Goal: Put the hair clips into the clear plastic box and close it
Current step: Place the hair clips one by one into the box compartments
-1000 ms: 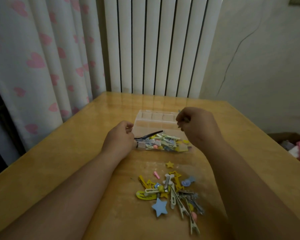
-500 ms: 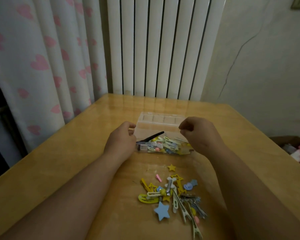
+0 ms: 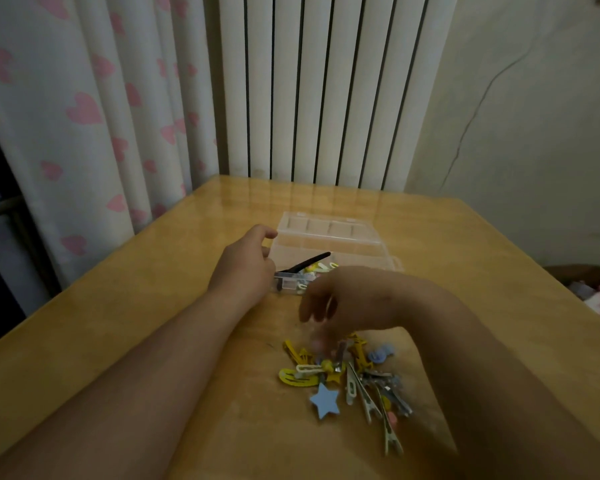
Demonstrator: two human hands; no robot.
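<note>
The left hand (image 3: 245, 268) sits at the left edge of the open clear plastic box (image 3: 329, 237) at mid-frame; I cannot tell whether it grips it. The right hand (image 3: 347, 299) hangs released, fingers down, over the loose hair clips (image 3: 347, 375) on the surface (image 3: 153, 306), lower centre.

No legible text, label, brand, number or sign in view. None readable on clear plastic box (image 3: 329, 233), none on hair clips (image 3: 347, 375). Curtain (image 3: 84, 109) at 10 o'clock: pink heart print only, no lettering.
</note>
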